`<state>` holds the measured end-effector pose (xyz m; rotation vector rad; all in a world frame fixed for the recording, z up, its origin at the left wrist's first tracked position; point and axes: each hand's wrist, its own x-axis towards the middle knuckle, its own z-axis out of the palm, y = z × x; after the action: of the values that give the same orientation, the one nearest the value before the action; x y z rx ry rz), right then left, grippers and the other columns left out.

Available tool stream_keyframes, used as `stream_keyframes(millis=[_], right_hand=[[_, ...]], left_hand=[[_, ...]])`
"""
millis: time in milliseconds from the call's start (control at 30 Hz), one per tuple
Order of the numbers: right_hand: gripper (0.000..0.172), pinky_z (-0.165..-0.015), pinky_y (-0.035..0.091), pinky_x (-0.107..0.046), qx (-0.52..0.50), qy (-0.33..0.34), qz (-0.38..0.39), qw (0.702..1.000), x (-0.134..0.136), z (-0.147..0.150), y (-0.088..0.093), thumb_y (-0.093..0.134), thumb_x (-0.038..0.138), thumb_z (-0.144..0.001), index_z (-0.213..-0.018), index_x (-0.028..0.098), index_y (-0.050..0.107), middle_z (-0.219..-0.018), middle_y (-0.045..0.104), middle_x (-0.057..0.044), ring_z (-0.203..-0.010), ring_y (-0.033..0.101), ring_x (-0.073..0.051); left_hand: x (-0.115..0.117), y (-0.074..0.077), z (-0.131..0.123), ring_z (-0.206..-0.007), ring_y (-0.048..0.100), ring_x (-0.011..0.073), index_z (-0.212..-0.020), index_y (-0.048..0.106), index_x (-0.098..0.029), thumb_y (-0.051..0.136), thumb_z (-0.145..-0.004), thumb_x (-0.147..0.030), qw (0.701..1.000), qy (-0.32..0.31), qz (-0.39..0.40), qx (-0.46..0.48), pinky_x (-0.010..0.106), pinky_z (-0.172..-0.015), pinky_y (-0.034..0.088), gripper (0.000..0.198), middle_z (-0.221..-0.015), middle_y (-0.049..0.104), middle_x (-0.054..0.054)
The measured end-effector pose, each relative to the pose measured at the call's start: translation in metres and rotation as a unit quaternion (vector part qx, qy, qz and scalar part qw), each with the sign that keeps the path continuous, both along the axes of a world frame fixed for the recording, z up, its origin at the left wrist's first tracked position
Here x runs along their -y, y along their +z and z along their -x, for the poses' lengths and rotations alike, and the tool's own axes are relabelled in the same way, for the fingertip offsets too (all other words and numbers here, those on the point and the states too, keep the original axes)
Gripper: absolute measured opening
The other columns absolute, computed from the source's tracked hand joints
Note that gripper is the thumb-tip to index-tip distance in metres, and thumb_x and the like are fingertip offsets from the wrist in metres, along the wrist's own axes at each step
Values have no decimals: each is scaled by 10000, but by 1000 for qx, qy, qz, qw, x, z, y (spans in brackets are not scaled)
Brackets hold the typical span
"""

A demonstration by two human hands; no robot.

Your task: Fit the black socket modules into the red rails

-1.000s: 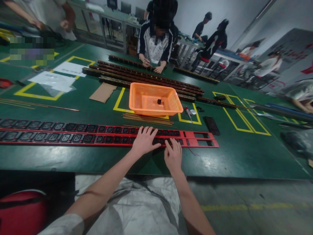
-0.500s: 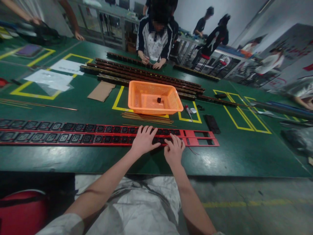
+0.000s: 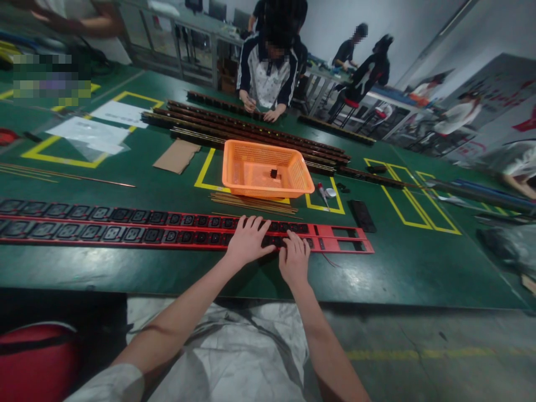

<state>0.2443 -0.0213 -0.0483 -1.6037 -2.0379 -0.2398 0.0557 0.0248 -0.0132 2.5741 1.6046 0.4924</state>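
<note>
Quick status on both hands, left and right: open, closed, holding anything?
Left hand: open, fingers spread over the red strips.
Right hand: fingers bent at the nearer strip; whether it grips anything cannot be told.

1. Ambient level: dim, cool grey.
2. Glare: I note soft, pale reflections on the green tabletop [image 3: 343, 279]; source unconfirmed.
3. Shadow: a dark patch marks the left forearm [image 3: 184, 312]; deep shade lies below the tabletop, left.
4. Sharpness: socket strips [image 3: 188, 237] read clearly mid-view; a co-worker's forearm [image 3: 96, 26], upper left, is blurred.
5. Distortion: outer edges stretch; pixel blocks mask an upper-left patch.
</note>
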Motion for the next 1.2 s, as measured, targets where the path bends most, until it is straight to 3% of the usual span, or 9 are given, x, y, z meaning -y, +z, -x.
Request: stream_keyframes(millis=[200, 300, 433, 733, 1033, 1200], right_hand=[[293, -1236, 185, -519, -9, 25, 44, 999, -2, 0, -3, 376, 160, -998, -1205, 159, 583, -1492, 556, -149, -1451, 433, -220], [372, -1241, 148, -535, 4, 28, 59, 998, -3, 0, -4, 359, 162, -1003, -1330, 161, 536, -1533, 514, -144, -1477, 396, -216], [465, -1217, 172, -526, 44, 23, 78, 996, -4, 1, -2, 380, 173, -1007, -1467, 185, 451, -1582, 460, -120, -1487, 369, -228], [477, -1173, 213, -514, 87, 13, 88, 992, -4, 3, 4, 431, 195, -1004, -1476, 236, 486, -1622, 406, -71, -1461, 383, -260], [538, -1125, 258, -517, 79, 9, 110, 991, -7, 5, 14, 461, 213, -978, -1512, 269, 452, -1565, 496, -49, -1391, 425, -284], [538, -1177, 190, -570, 49, 19, 122, 991, -16, 5, 29, 520, 230, -938, -1475, 258, 496, -1489, 578, -52, -1299, 485, -298]], left_hand=[[0, -1, 1, -1332, 473, 339, -1460, 506, -203, 570, -879, -656, 1000, -2, -9, 2, 547, -1186, 285, 740, -1440, 566, 142], [0, -1, 1, -1330, 475, 340, -1455, 511, -199, 575, -876, -655, 1000, -3, -11, 5, 547, -1184, 287, 740, -1437, 569, 143], [0, -2, 2, -1327, 477, 343, -1456, 512, -192, 576, -875, -658, 1000, -4, -11, 6, 548, -1185, 282, 747, -1436, 570, 148], [-1, -3, 2, -1333, 474, 344, -1462, 507, -195, 553, -887, -658, 1000, -5, -10, 3, 556, -1183, 282, 739, -1446, 563, 150], [0, -1, 1, -1333, 475, 336, -1449, 519, -198, 548, -902, -618, 1000, -3, -11, 7, 558, -1181, 288, 690, -1432, 571, 143], [0, 0, 1, -1330, 475, 340, -1444, 524, -199, 543, -909, -615, 1000, -5, -11, 10, 561, -1175, 294, 679, -1425, 574, 146]])
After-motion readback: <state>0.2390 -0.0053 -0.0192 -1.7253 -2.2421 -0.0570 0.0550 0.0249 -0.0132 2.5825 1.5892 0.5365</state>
